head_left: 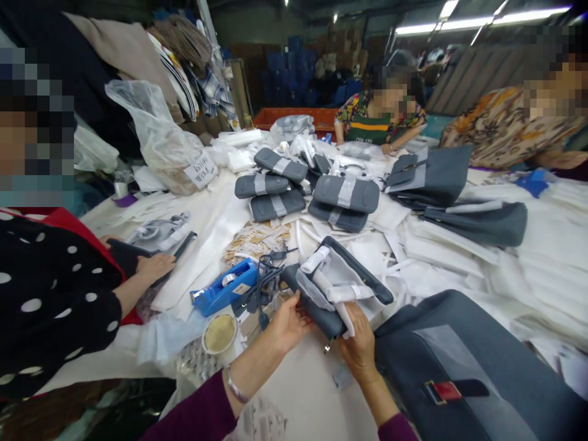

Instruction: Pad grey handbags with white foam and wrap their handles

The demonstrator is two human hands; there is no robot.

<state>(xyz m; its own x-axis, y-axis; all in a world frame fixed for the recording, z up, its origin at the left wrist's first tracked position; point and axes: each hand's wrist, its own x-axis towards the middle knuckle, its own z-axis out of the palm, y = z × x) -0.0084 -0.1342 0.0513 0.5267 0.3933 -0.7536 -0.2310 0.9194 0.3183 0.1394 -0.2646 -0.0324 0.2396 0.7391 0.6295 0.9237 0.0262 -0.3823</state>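
My left hand (287, 324) and my right hand (361, 346) both grip the lower edge of a dark grey handbag (307, 309). The bag lies tilted and open, with pale wrapping and white strips (337, 293) across it. A larger grey bag with a red-and-black buckled strap (452, 391) lies just right of my right hand. Near my left hand sit a blue tape dispenser (225, 286) and a tangle of dark cords (266, 285). Farther off is a heap of grey banded pouches (346, 194).
A co-worker's hand (154, 266) in a polka-dot sleeve rests on a dark bag at left. Two more people sit across the table (303, 392), which is heaped with white sheets. A round tub (219, 334), a tied plastic sack (160, 138) and an orange crate (294, 119) stand around.
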